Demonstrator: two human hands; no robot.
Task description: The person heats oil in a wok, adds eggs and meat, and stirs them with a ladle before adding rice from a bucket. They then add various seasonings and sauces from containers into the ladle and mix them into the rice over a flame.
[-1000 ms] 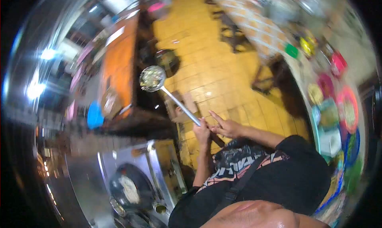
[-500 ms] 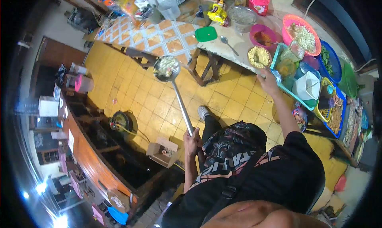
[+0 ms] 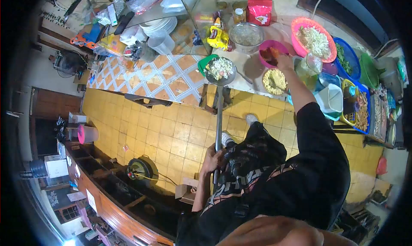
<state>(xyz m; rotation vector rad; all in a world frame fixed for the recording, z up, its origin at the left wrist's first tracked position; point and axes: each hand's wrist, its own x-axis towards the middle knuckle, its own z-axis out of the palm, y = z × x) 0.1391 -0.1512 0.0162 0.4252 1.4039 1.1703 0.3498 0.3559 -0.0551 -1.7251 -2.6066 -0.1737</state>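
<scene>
My left hand [image 3: 212, 159] is wrapped round the long metal handle of a ladle [image 3: 219, 113]. The bowl of the ladle holds chopped pale food [image 3: 221, 68] and hangs at the table's front edge, over part of a green lid [image 3: 206, 64]. My right hand [image 3: 284, 62] reaches to the right rim of a pink bowl [image 3: 268, 45] with red-orange sauce in it. Its fingers look closed, but what they hold is too small to make out. Just below that hand stands a bowl of yellow crumbly food [image 3: 274, 81].
A pink-orange basket of shredded vegetable [image 3: 314, 37], a blue basket of greens [image 3: 346, 59] and a white container [image 3: 330, 98] stand at the right. Behind are a metal bowl [image 3: 246, 34] and a red pouch [image 3: 260, 12]. A gas cylinder [image 3: 139, 168] stands on the floor.
The ladle has moved right and up to the table edge. My right hand has gone from beside the yellow food to the pink bowl. The view has shifted, and I stand closer to the table.
</scene>
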